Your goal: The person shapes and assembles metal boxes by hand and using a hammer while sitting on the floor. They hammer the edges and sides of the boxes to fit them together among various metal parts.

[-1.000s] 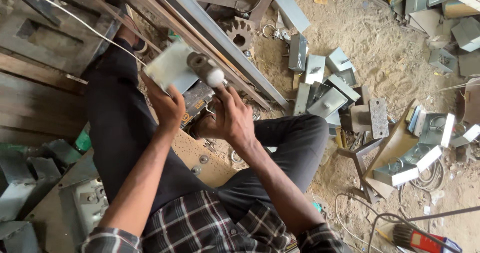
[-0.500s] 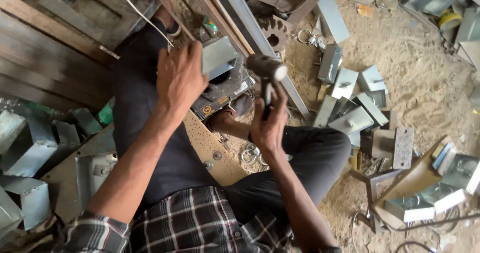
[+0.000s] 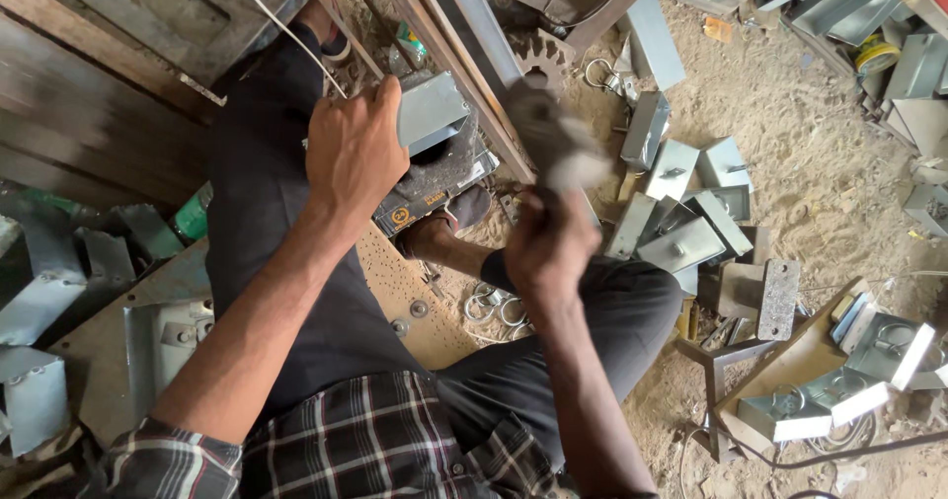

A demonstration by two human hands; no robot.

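Head view: two hands, left hand (image 3: 354, 149) gripping one bracket (image 3: 431, 112), right hand (image 3: 549, 247) one hammer (image 3: 553, 144).

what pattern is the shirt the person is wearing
A dark plaid check with white and reddish lines on the shirt, seen best in the head view, at the bottom.

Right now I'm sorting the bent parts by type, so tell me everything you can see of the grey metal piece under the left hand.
The grey metal bracket is a folded piece of dull, galvanized-looking sheet with a flat face and a turned-down edge. It sits tilted on a dark, worn block in front of the person's legs. The left hand grips its left side, fingers wrapped over the edge. The right hand holds a blurred hammer raised beside it, not touching it.
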